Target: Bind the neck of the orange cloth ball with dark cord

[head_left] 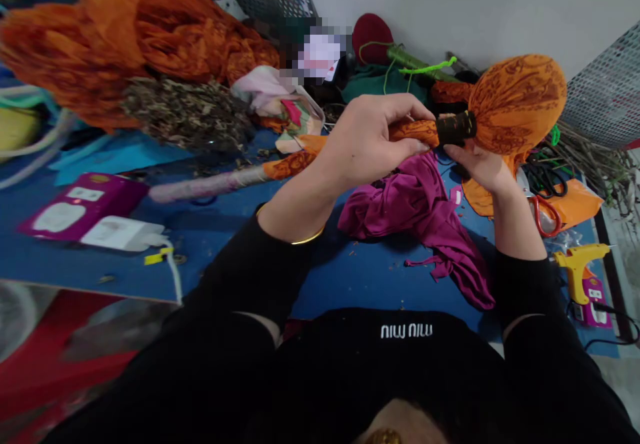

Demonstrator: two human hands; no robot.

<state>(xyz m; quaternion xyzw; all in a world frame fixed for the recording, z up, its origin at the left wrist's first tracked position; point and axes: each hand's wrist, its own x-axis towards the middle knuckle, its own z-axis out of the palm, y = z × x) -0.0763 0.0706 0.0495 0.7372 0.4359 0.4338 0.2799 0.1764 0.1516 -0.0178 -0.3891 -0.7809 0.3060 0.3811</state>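
An orange patterned cloth bulb [520, 104] is at the upper right, its neck bound by a dark wrapped band [456, 127]. From the band an orange cloth-covered stick runs left to a pale wrapped end [210, 184]. My left hand [373, 134] is closed round the cloth-covered stick just left of the band. Fingers and thumb of my right hand [477, 157] pinch the band from below, beside the bulb. Under the hands a magenta cloth [405, 204] lies crumpled on the blue table [330, 284].
Orange fabric [135, 37] and dried plant matter [185, 111] are heaped at the back left. A purple box [85, 207] and white charger [123, 232] lie at left. Red-handled scissors [545, 216], an orange packet [577, 204] and a yellow glue gun [580, 267] are at right.
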